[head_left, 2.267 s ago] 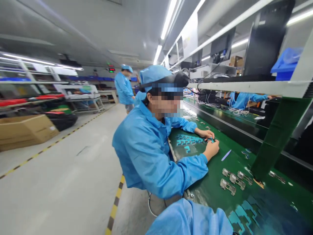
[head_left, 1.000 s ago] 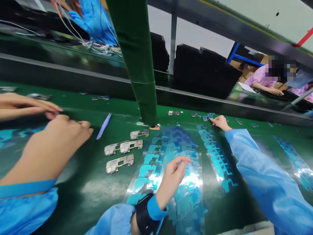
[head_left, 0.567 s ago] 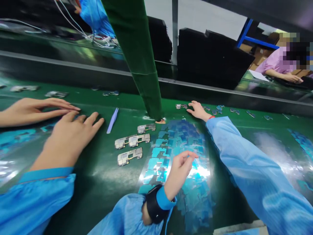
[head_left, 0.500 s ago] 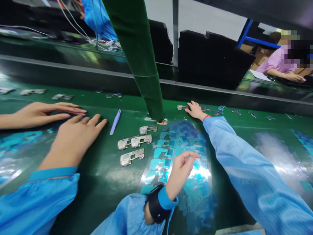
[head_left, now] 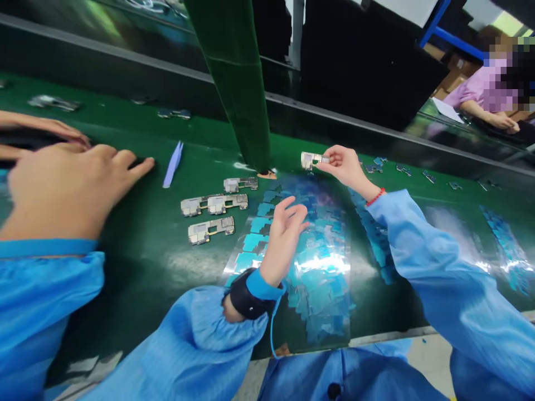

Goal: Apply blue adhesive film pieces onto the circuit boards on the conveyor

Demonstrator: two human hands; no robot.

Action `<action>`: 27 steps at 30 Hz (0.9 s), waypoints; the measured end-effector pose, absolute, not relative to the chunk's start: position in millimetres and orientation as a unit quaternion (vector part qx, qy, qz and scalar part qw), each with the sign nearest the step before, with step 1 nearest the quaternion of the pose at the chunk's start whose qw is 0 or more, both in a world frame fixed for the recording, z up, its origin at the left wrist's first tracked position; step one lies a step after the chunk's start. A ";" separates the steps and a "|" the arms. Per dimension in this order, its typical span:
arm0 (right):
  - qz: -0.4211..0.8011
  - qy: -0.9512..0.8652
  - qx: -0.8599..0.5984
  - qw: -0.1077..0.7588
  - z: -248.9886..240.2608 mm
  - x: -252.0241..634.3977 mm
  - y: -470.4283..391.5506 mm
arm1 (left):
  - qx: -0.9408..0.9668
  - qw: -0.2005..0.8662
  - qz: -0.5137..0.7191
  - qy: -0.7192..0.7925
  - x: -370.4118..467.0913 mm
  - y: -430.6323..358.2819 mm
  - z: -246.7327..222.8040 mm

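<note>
My right hand (head_left: 349,170), with a red bracelet at the wrist, is closed on one end of a small circuit board (head_left: 309,160), held above the green work surface (head_left: 159,312). Fingers loosely apart and holding nothing, my left hand (head_left: 284,239) is over a clear sheet of blue-green film stickers (head_left: 324,301). A black strap (head_left: 248,295) circles my left wrist. Left of the sheet lie several similar boards, among them a front board (head_left: 211,229) and a back board (head_left: 240,184).
Purple tweezers (head_left: 173,166) lie farther left, beside a co-worker's hand (head_left: 62,189). A green-covered post (head_left: 242,89) rises at the back. Dark boards (head_left: 403,170) line the belt's far right. Another person (head_left: 485,89) sits beyond.
My right hand has lifted the circuit board from the far edge and brought it up. My left hand's fingers have spread. The view has tilted downward.
</note>
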State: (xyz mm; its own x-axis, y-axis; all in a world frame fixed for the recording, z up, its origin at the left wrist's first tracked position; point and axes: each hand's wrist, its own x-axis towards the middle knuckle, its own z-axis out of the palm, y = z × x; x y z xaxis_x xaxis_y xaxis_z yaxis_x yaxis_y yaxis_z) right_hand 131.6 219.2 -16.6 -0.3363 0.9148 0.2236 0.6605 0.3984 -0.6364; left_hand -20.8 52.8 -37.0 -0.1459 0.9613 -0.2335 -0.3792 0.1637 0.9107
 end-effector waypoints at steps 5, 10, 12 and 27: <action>0.450 -0.761 -0.381 0.272 -1.0 147.5 132.0 | 0.335 0.604 0.553 0.465 -19.4 53.1 -31.7; 0.284 -0.804 -0.447 0.270 -24.6 170.6 86.9 | 0.312 0.618 0.557 0.459 -22.9 55.6 -29.8; 0.221 -0.809 -0.491 0.234 -42.7 177.5 80.0 | 0.292 0.618 0.562 0.466 -26.6 58.5 -30.1; 0.119 -0.855 -0.415 0.288 -59.6 184.7 74.9 | 0.353 0.688 0.438 0.459 -34.0 57.9 -25.1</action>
State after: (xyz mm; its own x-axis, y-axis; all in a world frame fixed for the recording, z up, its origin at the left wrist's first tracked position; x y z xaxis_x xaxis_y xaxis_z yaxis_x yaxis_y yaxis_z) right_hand 184.7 74.9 -59.6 -0.4895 0.7780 0.3939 0.6408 0.6273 -0.4426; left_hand -34.0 57.9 -25.1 0.1947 0.9263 -0.3226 -0.2780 0.3675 0.8875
